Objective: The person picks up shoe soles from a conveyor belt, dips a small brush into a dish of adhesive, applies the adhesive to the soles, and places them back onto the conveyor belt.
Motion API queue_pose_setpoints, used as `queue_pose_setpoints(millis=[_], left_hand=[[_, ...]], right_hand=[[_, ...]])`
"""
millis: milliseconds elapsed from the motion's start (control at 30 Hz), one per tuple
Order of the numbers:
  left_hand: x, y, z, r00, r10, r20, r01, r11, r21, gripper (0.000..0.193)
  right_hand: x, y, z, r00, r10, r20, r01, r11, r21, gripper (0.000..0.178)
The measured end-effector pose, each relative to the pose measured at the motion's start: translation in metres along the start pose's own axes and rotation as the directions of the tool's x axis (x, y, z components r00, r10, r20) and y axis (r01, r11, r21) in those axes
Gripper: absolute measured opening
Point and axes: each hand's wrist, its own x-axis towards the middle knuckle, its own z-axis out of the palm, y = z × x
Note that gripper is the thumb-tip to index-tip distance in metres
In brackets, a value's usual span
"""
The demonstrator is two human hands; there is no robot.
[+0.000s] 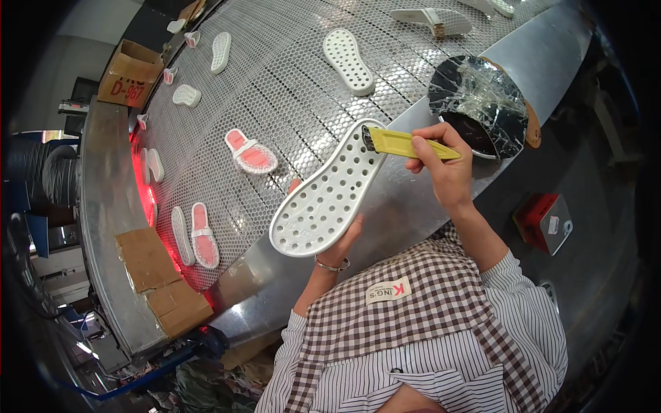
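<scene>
A white shoe sole [323, 196] dotted with round holes is held up at an angle in front of me. My left hand [342, 246] grips it from beneath and along its edges, so most of the fingers are hidden behind it. Pinched in my right hand [446, 165] is a yellow-handled brush [406, 144]. Its dark bristles touch the narrow upper end of the sole. Right of the brush sits a round dark container [460, 89], its top smeared with clear, stringy, glue-like stuff.
A metal mesh conveyor [289, 96] carries several white soles, one at the far middle [348, 62], and sandals with pink insoles [251, 153]. Cardboard [162, 279] lies at the left rim; a cardboard box [131, 73] stands farther back. A red-sided box [542, 224] is at lower right.
</scene>
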Motion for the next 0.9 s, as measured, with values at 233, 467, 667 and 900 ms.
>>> queue_pose_setpoints(millis=[233, 467, 667, 900], left_hand=[[-0.001, 0.004, 0.003, 1.000, 0.015, -0.021, -0.014, 0.999, 0.048, 0.031], [0.009, 0.009, 0.009, 0.996, 0.087, 0.036, -0.091, 0.986, 0.140, 0.037], [0.055, 0.027, 0.030, 0.913, -0.122, 0.390, 0.310, -0.414, -0.856, 0.071], [0.078, 0.022, 0.034, 0.981, -0.064, 0.186, 0.164, -0.252, -0.954, 0.073]], right_hand=[[0.002, 0.007, 0.003, 1.000, -0.003, -0.011, 0.003, 0.999, -0.032, 0.011], [0.000, 0.012, 0.007, 0.999, 0.036, 0.016, -0.036, 0.999, -0.026, 0.012], [-0.008, 0.019, 0.035, 0.995, 0.078, 0.068, -0.080, 0.996, 0.040, 0.013], [-0.024, 0.014, 0.059, 0.964, 0.147, 0.222, -0.170, 0.981, 0.089, 0.012]])
